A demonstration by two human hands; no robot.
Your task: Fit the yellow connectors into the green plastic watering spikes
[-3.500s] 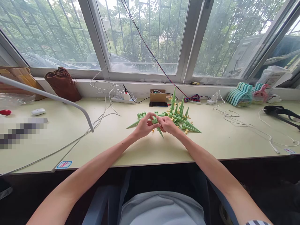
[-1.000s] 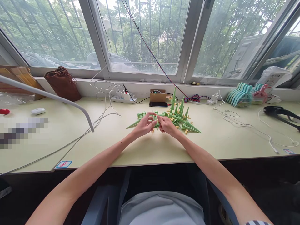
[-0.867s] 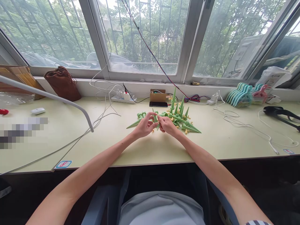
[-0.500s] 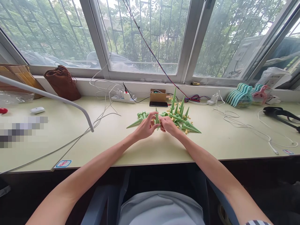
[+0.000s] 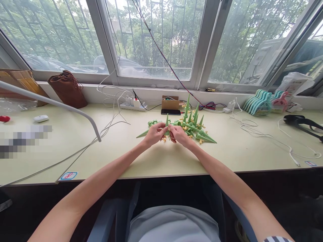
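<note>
Both of my hands meet over the middle of the pale green desk [image 5: 156,158]. My left hand [image 5: 154,133] and my right hand [image 5: 178,134] pinch one green cone-shaped spike [image 5: 167,121], which stands point-up between the fingertips. Small yellow parts show at its base by my fingers. Just behind and to the right lies a pile of several more green spikes [image 5: 195,129] with yellow fittings; some stand upright. One spike [image 5: 142,133] lies flat to the left of my left hand.
A white lamp arm [image 5: 58,106] crosses the left side, with white cables [image 5: 111,124] beside it. A power strip [image 5: 132,106], phone [image 5: 170,112] and small box stand near the window. A brown pouch [image 5: 67,90] is back left; hangers [image 5: 259,101], cables and a black strap [image 5: 300,121] right.
The spike in my hands has turned from pointing down toward me to standing upright, tip up. Both hands stayed at the same spot by the pile.
</note>
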